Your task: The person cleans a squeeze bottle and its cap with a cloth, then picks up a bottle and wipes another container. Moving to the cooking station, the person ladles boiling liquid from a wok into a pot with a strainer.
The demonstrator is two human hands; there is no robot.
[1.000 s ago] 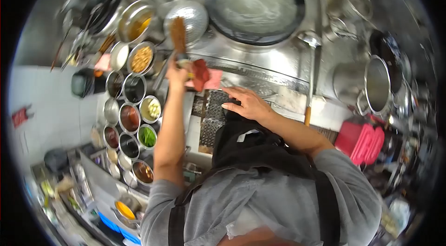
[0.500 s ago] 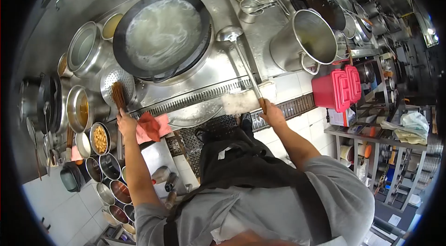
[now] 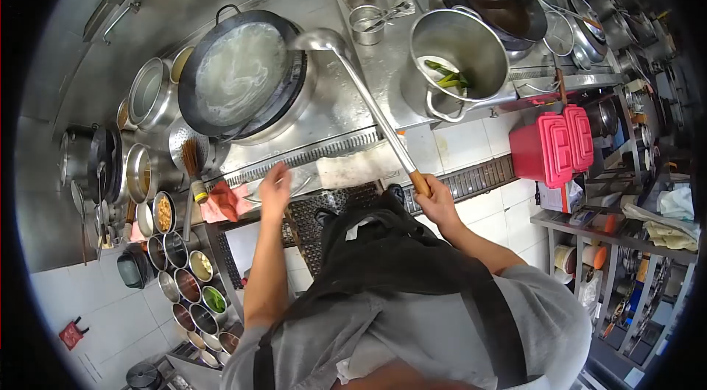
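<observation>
My right hand (image 3: 437,202) is closed around the wooden end of a long-handled ladle (image 3: 372,106). The ladle's bowl is at the right rim of a black wok (image 3: 190,106), which holds cloudy pale liquid (image 3: 239,69); whether they touch I cannot tell. My left hand (image 3: 275,190), slightly blurred and with nothing visible in it, is over the stove's front edge. It is between a red cloth (image 3: 225,200) and a whitish folded towel (image 3: 353,167). A bamboo wok brush (image 3: 194,169) leans by a perforated strainer (image 3: 179,141) left of that hand.
Right of the wok stands a tall steel pot (image 3: 456,44) with green leaves inside. Pink lidded bins (image 3: 541,150) are below it. Several seasoning containers (image 3: 174,248) cluster at the left, near a pan of yellowish pieces (image 3: 163,212). A drain grate (image 3: 479,180) runs along the floor.
My left hand has let go of the wok brush and moved right. The ladle's bowl has shifted left to the wok's rim. The whole view has turned somewhat.
</observation>
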